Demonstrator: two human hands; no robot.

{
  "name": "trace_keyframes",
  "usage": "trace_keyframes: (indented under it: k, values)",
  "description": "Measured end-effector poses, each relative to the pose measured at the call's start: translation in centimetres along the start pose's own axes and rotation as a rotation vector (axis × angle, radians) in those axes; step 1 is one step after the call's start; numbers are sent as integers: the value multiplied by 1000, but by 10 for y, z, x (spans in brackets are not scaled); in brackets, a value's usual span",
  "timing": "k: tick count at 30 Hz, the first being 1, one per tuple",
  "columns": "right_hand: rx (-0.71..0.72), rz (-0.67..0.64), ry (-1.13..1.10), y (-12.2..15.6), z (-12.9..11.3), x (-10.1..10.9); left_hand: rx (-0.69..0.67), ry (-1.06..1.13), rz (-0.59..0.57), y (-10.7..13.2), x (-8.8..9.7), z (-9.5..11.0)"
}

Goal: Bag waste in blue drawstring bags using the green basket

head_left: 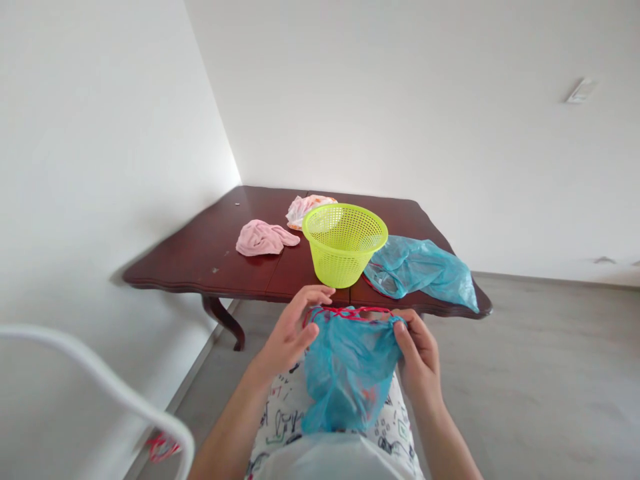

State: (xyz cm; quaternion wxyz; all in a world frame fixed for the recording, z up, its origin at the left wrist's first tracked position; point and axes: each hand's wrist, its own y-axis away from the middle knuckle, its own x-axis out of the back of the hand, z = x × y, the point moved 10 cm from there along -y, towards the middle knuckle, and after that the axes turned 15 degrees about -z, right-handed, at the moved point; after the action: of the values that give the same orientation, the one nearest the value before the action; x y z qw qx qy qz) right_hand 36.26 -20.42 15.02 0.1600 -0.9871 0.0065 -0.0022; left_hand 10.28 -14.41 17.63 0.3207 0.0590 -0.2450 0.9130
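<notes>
Blue bag (347, 373) hangs before torso, between hands, red drawstring (350, 312) along top edge. Right hand (420, 350) curled, pinching bag's edge. Left hand (289, 330) half open, fingers spread, against opposite edge; cannot tell if gripping. Beyond, on worktop (210, 250): green basket (344, 243), second blue bag (420, 270) right of it, pink cloth (265, 239) left.
</notes>
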Motion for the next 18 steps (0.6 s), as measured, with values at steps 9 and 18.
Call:
trace_keyframes:
  k: [9,18]
  values:
    - [-81,128,-432,-5,17,13,285,-151,-37,-3,-15,-36]
    - [-104,308,-604,-9,36,49,208,7,-325,7,-18,-12]
